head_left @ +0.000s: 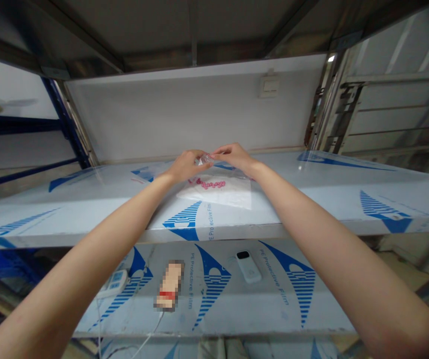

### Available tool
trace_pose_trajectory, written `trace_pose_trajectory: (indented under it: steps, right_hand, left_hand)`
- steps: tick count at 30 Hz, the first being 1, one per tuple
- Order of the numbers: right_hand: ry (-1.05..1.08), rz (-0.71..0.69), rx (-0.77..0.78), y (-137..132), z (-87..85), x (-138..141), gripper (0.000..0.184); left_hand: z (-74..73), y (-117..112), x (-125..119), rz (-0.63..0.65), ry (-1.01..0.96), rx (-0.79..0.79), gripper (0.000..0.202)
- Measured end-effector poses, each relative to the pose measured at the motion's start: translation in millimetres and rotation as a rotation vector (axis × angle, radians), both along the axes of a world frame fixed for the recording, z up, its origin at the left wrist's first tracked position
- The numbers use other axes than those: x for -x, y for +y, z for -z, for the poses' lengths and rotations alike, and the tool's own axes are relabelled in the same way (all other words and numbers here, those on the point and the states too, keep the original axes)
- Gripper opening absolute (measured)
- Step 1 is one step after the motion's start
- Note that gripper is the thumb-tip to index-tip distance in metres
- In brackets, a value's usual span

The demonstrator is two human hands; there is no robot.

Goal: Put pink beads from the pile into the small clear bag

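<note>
My left hand (186, 166) and my right hand (234, 157) reach over the far part of a metal shelf, their fingertips meeting at a small clear plastic piece (205, 159). Both hands pinch this piece, which looks like a corner of thin plastic, though its exact form is hard to tell. Just below them lies a translucent plastic bag (229, 195) holding a row of small pink beads (210, 184). Neither palm rests on the bag.
The upper shelf (311, 197) is covered in blue-printed protective film. On a lower shelf lie a white electronic device (248, 267), a pixelated object (169, 285) and a white power strip (112, 283) with a cable. A white panel with a switch plate (269, 86) stands behind.
</note>
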State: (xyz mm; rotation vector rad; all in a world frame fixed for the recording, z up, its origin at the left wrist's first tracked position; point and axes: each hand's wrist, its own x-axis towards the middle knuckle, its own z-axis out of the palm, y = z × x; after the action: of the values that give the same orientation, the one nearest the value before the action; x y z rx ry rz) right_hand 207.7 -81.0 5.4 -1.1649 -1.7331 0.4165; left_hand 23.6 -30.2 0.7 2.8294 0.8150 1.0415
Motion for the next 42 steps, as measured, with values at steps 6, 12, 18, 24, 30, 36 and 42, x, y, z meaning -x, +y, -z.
trace_pose_trajectory:
  steps: [6, 12, 18, 24, 30, 36, 42]
  right_hand:
    - [-0.038, 0.111, -0.016, 7.5, -1.0, -7.8, 0.018]
    - [-0.375, -0.144, 0.348, 6.3, -6.1, -24.9, 0.022]
    - [-0.484, -0.219, 0.422, 5.5, 0.6, -23.6, 0.021]
    - [-0.452, -0.169, 0.41, 2.5, 2.9, -17.9, 0.017]
    - [-0.252, 0.016, 0.257, 0.5, -2.1, -16.9, 0.014]
    - [0.008, 0.09, 0.01, 0.7, -4.8, -6.2, 0.011]
    - [-0.047, 0.146, -0.013, 3.2, -3.0, -6.5, 0.014]
  left_hand:
    - [-1.6, 5.3, 4.7, -0.03, -0.045, -0.02, 0.04]
    - [-1.6, 10.8, 9.4, -0.104, -0.056, -0.004, 0.044]
    - [-0.8, 10.8, 9.8, -0.086, -0.032, -0.015, 0.041]
    - [0.0, 12.3, 9.6, -0.07, -0.008, -0.018, 0.044]
    - [-0.8, 6.7, 7.1, -0.083, 0.003, 0.014, 0.042]
    - [-1.6, -5.3, -1.8, -0.009, 0.029, 0.057, 0.039]
    - [-2.0, -2.3, -1.1, -0.015, 0.007, 0.041, 0.04]
